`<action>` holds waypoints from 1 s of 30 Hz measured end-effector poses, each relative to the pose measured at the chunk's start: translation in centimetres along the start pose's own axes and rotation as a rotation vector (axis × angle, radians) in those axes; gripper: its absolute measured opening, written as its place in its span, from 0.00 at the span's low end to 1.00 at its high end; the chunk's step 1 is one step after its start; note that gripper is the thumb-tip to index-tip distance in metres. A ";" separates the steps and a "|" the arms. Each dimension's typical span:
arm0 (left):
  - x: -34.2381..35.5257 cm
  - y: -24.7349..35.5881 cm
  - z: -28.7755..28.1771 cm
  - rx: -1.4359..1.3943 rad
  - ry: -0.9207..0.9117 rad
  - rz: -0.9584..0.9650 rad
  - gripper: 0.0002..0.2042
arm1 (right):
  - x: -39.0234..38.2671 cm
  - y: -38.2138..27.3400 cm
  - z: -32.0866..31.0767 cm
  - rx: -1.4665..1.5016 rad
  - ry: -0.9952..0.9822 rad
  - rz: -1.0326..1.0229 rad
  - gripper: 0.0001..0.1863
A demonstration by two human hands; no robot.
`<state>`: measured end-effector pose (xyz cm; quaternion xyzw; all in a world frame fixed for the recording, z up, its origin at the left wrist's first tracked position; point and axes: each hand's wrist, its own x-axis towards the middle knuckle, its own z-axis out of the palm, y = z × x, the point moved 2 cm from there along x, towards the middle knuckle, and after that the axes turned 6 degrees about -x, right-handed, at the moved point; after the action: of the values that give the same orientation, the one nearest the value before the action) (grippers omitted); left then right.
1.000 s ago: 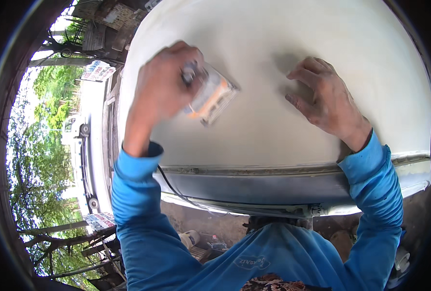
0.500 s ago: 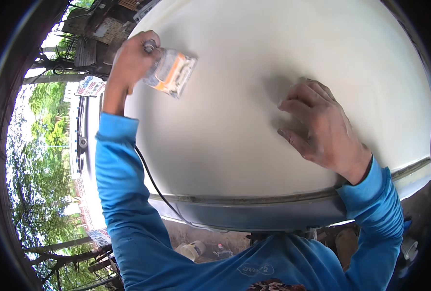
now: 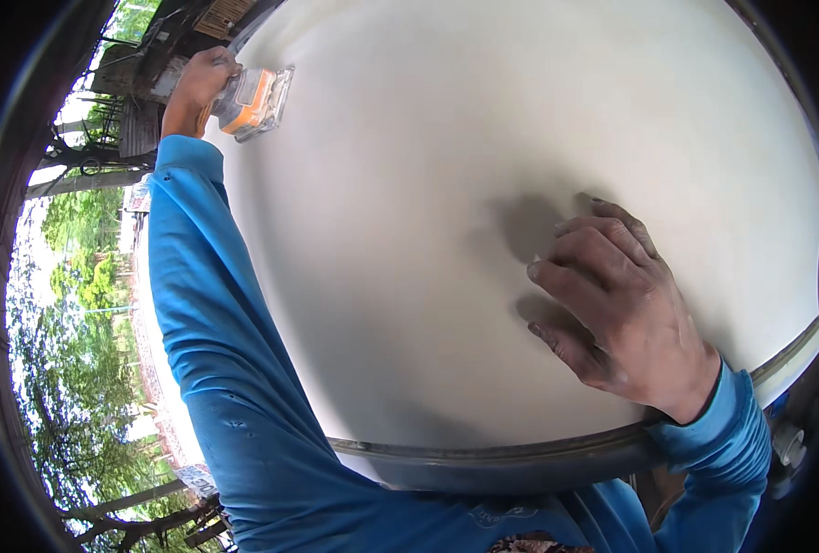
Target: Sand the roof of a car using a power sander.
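Note:
At the far left edge of a large cream-white curved panel (image 3: 409,276), my left hand (image 3: 204,81) is closed around a grey-and-orange electric sander (image 3: 248,103). The sander's dusty pad is against or very close to the panel. My left arm is stretched out long. Over the right part of the same surface is my right hand (image 3: 617,300), with nothing in it. Its fingers are bent loosely and apart, and a dark shadow lies beside them. Whether its fingertips touch the panel, I cannot tell.
A dark trim strip (image 3: 502,453) runs along the panel's near edge, close to my body. Wooden planks and sheds (image 3: 138,124) stand beyond the far left, with green trees (image 3: 78,276) below them. White fittings (image 3: 787,445) show at the lower right.
My left hand has carried the sander farther left and away along the panel, straightening the arm. My right hand sits lower in view. The cord seen earlier is now hidden.

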<state>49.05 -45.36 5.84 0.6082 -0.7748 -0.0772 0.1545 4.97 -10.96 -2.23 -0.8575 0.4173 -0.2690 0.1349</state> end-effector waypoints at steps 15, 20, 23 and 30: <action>-25.7 25.4 2.7 0.083 0.002 0.206 0.07 | -1.4 0.3 0.3 0.050 0.021 -0.077 0.20; -30.9 28.6 2.8 0.081 -0.037 0.206 0.08 | -1.5 0.0 0.3 0.057 0.046 -0.109 0.19; -28.8 26.4 2.3 0.100 0.010 0.143 0.07 | -1.4 -0.4 0.4 0.065 0.143 -0.161 0.13; -17.9 18.0 0.9 0.201 0.037 -0.053 0.08 | -0.7 -0.3 -0.2 0.053 0.115 -0.148 0.12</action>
<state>36.02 -23.64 7.88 0.6423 -0.7592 0.0081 0.1049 4.71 -10.27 -2.21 -0.8652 0.3526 -0.3381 0.1129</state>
